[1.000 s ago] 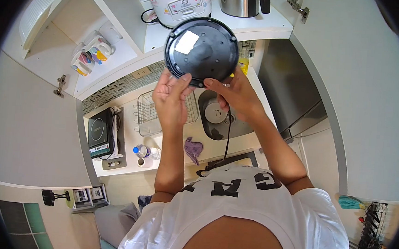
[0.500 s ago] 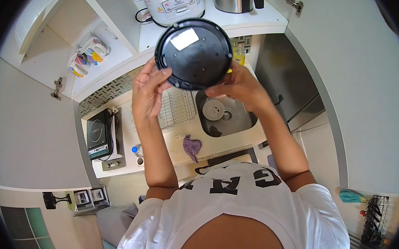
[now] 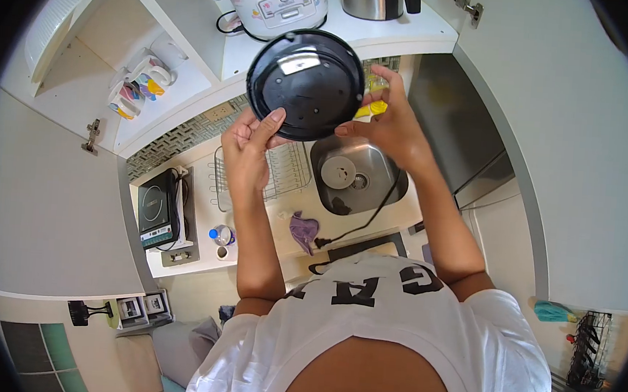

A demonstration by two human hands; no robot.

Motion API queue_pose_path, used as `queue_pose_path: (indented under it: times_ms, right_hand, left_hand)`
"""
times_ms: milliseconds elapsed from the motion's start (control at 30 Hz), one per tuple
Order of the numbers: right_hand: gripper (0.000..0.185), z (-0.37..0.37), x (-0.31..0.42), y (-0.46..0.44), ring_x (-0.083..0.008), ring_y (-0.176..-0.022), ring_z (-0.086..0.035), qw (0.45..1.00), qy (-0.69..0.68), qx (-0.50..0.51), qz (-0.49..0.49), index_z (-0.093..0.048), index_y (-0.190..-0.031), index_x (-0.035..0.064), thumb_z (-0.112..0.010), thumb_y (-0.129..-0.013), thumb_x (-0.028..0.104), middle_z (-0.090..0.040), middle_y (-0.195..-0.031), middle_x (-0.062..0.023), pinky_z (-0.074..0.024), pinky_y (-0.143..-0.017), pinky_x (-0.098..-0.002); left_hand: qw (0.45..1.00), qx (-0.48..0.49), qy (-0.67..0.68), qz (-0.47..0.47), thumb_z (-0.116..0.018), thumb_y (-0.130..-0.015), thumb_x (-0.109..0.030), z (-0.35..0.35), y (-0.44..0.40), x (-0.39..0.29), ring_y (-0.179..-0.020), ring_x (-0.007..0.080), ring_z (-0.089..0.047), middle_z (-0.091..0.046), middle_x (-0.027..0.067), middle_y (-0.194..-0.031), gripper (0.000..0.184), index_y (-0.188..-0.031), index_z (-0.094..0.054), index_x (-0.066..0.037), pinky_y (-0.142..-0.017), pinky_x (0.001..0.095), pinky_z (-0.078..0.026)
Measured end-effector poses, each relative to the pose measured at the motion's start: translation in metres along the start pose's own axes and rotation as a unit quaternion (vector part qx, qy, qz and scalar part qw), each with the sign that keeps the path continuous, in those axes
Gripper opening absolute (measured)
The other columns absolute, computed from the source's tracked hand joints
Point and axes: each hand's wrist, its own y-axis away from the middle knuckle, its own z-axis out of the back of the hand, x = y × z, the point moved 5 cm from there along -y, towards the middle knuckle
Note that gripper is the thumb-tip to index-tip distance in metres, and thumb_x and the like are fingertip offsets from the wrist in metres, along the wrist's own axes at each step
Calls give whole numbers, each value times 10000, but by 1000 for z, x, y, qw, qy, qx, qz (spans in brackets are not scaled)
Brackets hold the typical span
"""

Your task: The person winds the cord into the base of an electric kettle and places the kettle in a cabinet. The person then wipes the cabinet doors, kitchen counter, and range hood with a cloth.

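A round black kettle base [image 3: 303, 97] is held up in front of me, its underside with a white label facing my view. My left hand [image 3: 252, 148] grips its lower left edge, thumb on the underside and fingers behind. My right hand [image 3: 399, 125] is at the right side with fingers spread, the thumb tip at or close to the rim. A black power cord [image 3: 376, 216] hangs down past my right wrist, ending in a plug [image 3: 321, 243] near a purple cloth [image 3: 303, 232]. Where the cord leaves the base is hidden.
A rice cooker [image 3: 287, 8] and a steel kettle [image 3: 373, 0] stand on the shelf ahead. Below are a sink [image 3: 383, 190] with a white bowl [image 3: 338, 172], a wire dish rack [image 3: 290, 172] and an induction cooker [image 3: 155, 210]. Open cabinet doors flank me; mugs [image 3: 147, 79] stand left.
The power cord and plug have dropped into view over the sink and counter. My right hand's fingers have spread away from the rim. The base has tilted slightly, and my left hand has shifted right.
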Motion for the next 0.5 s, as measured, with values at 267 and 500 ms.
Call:
queue_pose_path:
  times_ms: [267, 500]
  right_hand:
    - [638, -30, -2, 7, -60, -695, -557, 926, -276, 188, -174, -512, -1169, 41, -810, -607, -4, -649, -917, -37, -388, -535, -206]
    - [493, -22, -17, 10, -51, -589, -543, 951, -145, 189, -195, -512, -1122, 15, -770, -703, 36, -648, -768, -54, -341, -459, -191]
  left_hand:
    - [997, 27, 39, 59, -669, -831, -73, -10, -3, 18, -713, 98, -626, -674, 73, -852, 183, -981, -629, 24, -658, 199, -498]
    - [1000, 2, -25, 16, -745, -750, -56, -2, 5, 24, -737, 84, -621, -679, 43, -862, 256, -968, -631, 13, -680, 207, -487]
